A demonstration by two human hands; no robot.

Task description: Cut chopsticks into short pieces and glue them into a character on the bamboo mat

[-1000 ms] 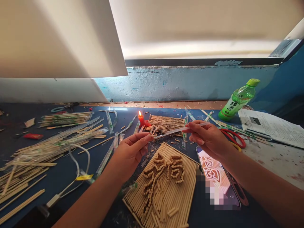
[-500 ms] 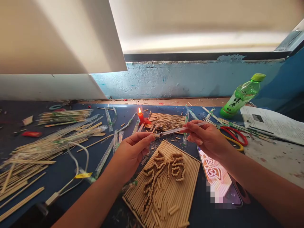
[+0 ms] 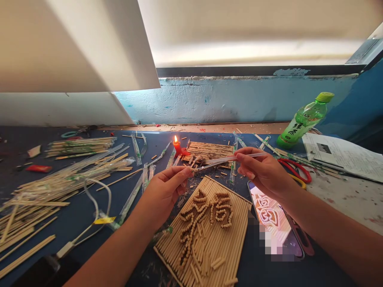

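Glue stick (image 3: 223, 160) is pinched in right hand (image 3: 261, 172), grip narrow; tip is angled down, just beside the left fingertips. Small piece (image 3: 194, 170) is pinched in left hand (image 3: 165, 186), mostly hidden. Both are held near far corner of stick panel (image 3: 236, 223). Lit candle (image 3: 177, 148) is seen beyond.

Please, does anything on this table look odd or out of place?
The lit red candle, at the far middle, stands beside thin sticks and clear wrappers; an open flame so near likely flammable things looks odd.
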